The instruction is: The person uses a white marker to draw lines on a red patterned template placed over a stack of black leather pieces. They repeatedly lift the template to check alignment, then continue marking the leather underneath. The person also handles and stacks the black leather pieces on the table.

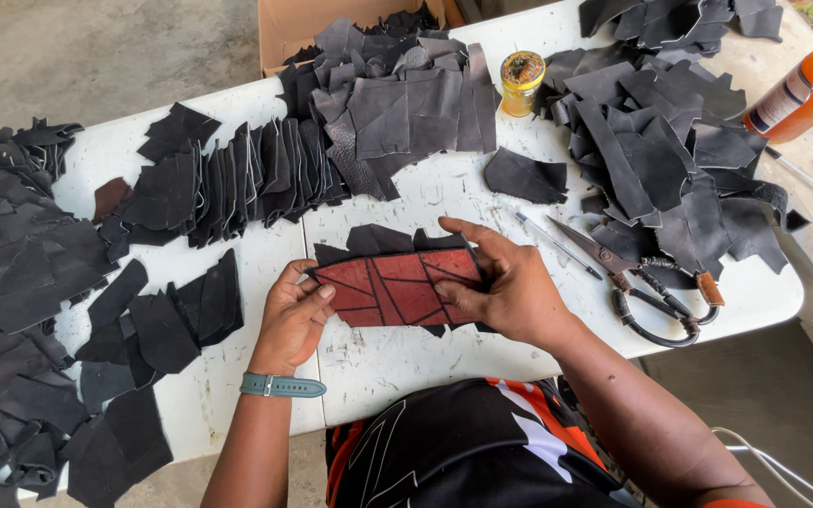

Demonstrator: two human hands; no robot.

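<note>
white table [519, 202], spread with heaps of black leather scraps [651, 141]. at the near edge, red patchwork panel [395, 287] marked with black lines, lifted just above the tabletop over a few dark scraps. left hand [292, 320] pinching its left end, right hand [510, 287] gripping the right. just right, scissors [637, 282]; farther back, small yellow jar [522, 83].

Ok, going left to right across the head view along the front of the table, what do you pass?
Heap of black leather scraps → left hand → red-brown panel with black lines, held by both hands → right hand → pen → scissors → orange bottle at the far right.
</note>
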